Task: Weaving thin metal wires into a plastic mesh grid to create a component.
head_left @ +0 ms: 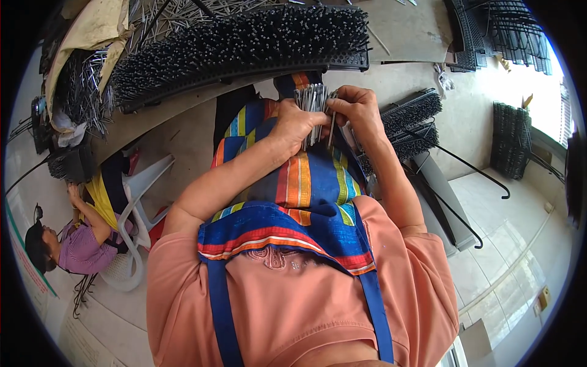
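Above my striped apron (pixel 299 177), my left hand (pixel 290 127) is wrapped round a bundle of thin grey metal rods (pixel 312 98), which stand roughly upright. My right hand (pixel 361 110) is at the bundle's right side, thumb and fingers pinched on a few of the same rods (pixel 332 136). How many it has is hard to make out. Just beyond both hands is a long black perforated rack (pixel 269 68) on the table, packed with dark upright rods whose tips shine.
Loose rods (pixel 183 13) are heaped behind the rack, and more spill from torn brown paper (pixel 92 24) at left. Filled racks with long hooked bars (pixel 413 116) stand to my right. Another person (pixel 92 238) works at far left near a white plastic chair (pixel 131 263).
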Tool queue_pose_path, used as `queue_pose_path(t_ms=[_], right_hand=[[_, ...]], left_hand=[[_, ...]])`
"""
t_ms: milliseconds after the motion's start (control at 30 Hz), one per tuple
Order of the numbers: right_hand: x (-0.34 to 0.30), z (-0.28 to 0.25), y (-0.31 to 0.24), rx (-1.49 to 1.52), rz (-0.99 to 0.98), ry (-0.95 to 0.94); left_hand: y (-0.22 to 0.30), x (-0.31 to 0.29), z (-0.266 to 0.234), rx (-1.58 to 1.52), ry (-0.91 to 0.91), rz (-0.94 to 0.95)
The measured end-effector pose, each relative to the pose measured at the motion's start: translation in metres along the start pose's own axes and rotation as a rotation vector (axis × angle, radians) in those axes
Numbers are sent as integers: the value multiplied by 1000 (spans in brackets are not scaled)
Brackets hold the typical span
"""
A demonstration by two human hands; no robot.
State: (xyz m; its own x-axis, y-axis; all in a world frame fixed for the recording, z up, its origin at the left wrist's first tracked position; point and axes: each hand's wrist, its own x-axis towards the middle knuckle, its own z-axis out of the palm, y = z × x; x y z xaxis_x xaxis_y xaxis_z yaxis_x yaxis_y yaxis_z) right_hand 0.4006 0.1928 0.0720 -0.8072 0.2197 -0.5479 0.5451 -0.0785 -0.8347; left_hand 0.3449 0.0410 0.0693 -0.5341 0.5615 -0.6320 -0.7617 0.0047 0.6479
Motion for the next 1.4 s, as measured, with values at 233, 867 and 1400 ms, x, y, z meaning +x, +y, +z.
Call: queue_pose_path(t_ms=[233, 867, 1400], right_hand=[[8, -13, -7, 262, -434, 446], [61, -34, -11, -296, -941, 529], [66, -23, -28, -613, -841, 594]], left_hand=[[-6, 13, -22, -142, 135, -242], [2, 2, -7, -49, 131, -64], [-4, 8, -8, -128, 126, -90]])
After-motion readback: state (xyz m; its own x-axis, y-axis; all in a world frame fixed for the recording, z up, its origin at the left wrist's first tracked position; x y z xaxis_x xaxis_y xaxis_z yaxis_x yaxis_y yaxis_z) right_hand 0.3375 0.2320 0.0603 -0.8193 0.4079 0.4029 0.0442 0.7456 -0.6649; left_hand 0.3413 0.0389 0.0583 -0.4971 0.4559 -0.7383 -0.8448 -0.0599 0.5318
